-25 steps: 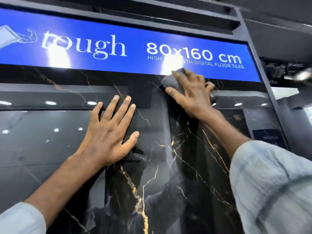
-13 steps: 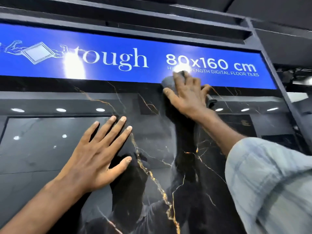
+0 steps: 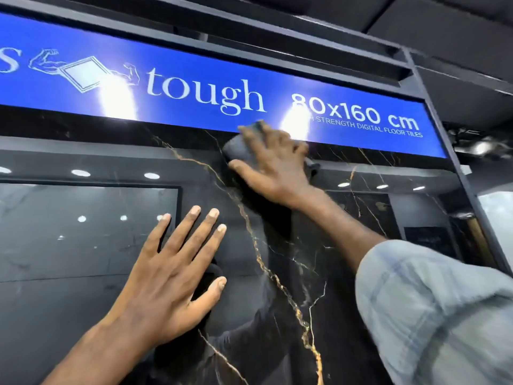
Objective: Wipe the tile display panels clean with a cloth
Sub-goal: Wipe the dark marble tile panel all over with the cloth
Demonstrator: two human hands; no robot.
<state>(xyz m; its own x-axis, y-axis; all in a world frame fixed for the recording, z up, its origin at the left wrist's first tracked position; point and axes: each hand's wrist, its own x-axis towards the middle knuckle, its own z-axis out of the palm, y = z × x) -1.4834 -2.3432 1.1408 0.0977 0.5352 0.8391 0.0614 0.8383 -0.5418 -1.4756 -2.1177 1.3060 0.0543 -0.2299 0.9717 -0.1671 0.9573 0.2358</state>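
The cloth [image 3: 237, 148], dark grey and bunched, was in the upper middle of the frame, pressed flat against the top strip of the black tile panel [image 3: 327, 273] just under the blue sign [image 3: 194, 87]. On top of it was the right hand [image 3: 273, 165], fingers spread and nearly straight with the thumb out to the left. It was pressing rather than gripping, which probably gave the cloth a broad patch of contact on the gloss. The fingertips were blurred, so how far they lapped onto the sign could not be told.

Down in the lower middle, the left hand [image 3: 177, 268] lay wide open with palm and fingers flat on the tile and nothing in it. It looked like a brace to steady the body for the high reach. The pale sleeve [image 3: 433, 309] filled the lower right, the arm stretched up towards the cloth.

Gold veins [image 3: 261, 259] ran down between the two hands, and ceiling lights [image 3: 151, 175] glared back off the surface. With a finish that shiny, the bracing palm could well leave its own marks to wipe.
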